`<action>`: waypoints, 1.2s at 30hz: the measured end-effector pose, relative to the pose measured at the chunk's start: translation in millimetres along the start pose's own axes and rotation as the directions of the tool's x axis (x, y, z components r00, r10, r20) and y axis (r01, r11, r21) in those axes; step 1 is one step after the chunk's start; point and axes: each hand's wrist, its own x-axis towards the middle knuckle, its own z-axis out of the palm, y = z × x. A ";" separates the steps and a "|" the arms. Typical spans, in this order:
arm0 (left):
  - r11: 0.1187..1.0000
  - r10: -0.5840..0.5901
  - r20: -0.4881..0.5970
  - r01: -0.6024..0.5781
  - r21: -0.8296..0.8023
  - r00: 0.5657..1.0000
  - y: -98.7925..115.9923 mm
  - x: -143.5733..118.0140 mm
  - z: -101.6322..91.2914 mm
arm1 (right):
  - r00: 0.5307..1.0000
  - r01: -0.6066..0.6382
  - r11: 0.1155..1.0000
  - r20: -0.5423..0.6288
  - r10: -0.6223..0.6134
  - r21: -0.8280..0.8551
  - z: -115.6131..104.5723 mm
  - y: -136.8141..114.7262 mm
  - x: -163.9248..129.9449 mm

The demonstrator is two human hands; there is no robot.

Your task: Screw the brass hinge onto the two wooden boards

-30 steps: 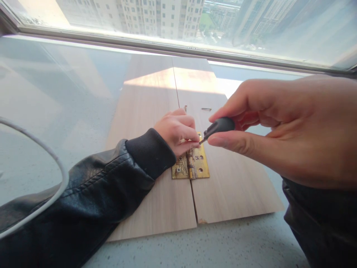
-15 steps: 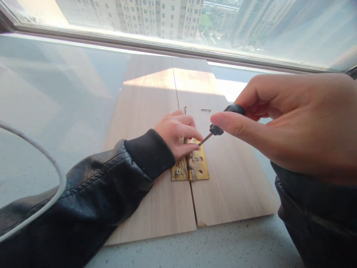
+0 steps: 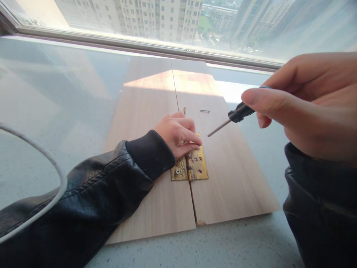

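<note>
A worn brass hinge (image 3: 204, 167) lies open across the seam between two pale wooden boards. My left hand (image 3: 180, 134) rests on its upper part, thumb and forefinger pinched around a screw that is almost wholly hidden. Screws with cross heads sit in the left leaf; open holes show in the lower right leaf. Up and to the right, my right hand (image 3: 304, 100) grips the black handle of a screwdriver (image 3: 237, 113). Its tip points down-left, apart from the hinge and from my left fingers.
Two loose screws lie on the boards beyond the hinge, one at the right (image 3: 205, 111) and another near the seam (image 3: 184, 110). A white cable (image 3: 57, 167) curves over the left side. Behind the speckled counter (image 3: 223, 245) runs a window frame (image 3: 111, 44).
My right hand has drawn the screwdriver up and to the right, so its tip has left my left fingertips. The left hand stays on the hinge.
</note>
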 end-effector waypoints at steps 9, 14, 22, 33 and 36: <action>0.998 -0.040 -0.051 0.037 -0.048 0.998 2.2 -0.9 2.2 | 0.989 0.084 0.996 0.117 -0.085 0.012 2.5 -19.7 -4.2; 0.997 -0.068 -0.040 0.067 -0.043 0.997 3.0 -0.3 0.1 | 0.984 0.125 0.991 0.121 -0.129 0.038 4.0 -16.1 -4.9; 0.989 -0.125 -0.172 0.108 -0.104 0.977 7.0 -1.3 1.2 | 0.970 0.170 0.985 0.170 -0.175 0.041 3.0 -18.2 -2.4; 0.984 -0.165 -0.361 0.126 -0.129 0.918 0.4 0.6 7.2 | 0.966 0.182 0.983 0.189 -0.174 -0.028 4.0 -12.4 -5.4; 0.983 -0.165 -0.345 0.126 -0.134 0.924 1.5 0.0 6.0 | 0.969 0.179 0.982 0.186 -0.165 -0.059 3.9 -10.8 -5.5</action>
